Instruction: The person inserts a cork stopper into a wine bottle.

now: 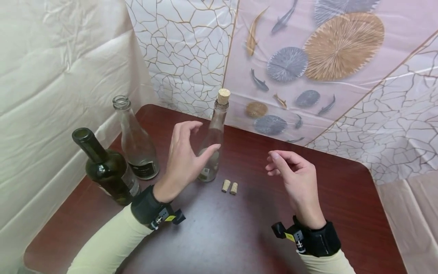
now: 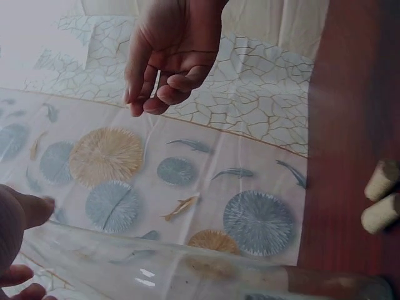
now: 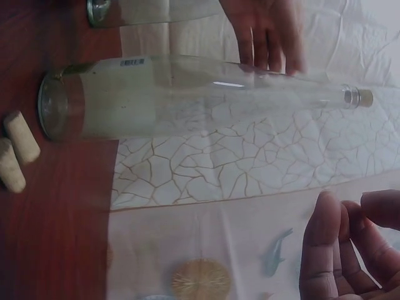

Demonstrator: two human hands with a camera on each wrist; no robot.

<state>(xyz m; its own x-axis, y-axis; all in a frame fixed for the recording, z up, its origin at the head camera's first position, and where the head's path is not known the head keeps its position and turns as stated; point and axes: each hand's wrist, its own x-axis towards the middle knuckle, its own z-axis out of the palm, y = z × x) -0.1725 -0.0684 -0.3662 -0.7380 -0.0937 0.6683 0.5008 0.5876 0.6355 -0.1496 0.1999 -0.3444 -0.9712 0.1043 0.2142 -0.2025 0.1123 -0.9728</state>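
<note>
One bottle (image 1: pixel 216 133) stood corked; two uncorked bottles (image 1: pixel 107 168), two corks (image 1: pixel 226 185) remained. Left hand (image 1: pixel 183 156) was spread, right hand (image 1: pixel 298 177) loosely curled, both empty.

Dark red, glossy table (image 1: pixel 212 236) with rounded corners. Standing on it at left, an open green bottle (image 1: pixel 104 169) beside an open clear bottle (image 1: pixel 137 141); farther right, a corked bottle (image 1: pixel 216 133), with two small corks (image 1: pixel 226 185) near its base.

Corks (image 1: pixel 226 185) are tan, table (image 1: pixel 239 236) red-brown, wall veining (image 1: pixel 184 49) gold.
</note>
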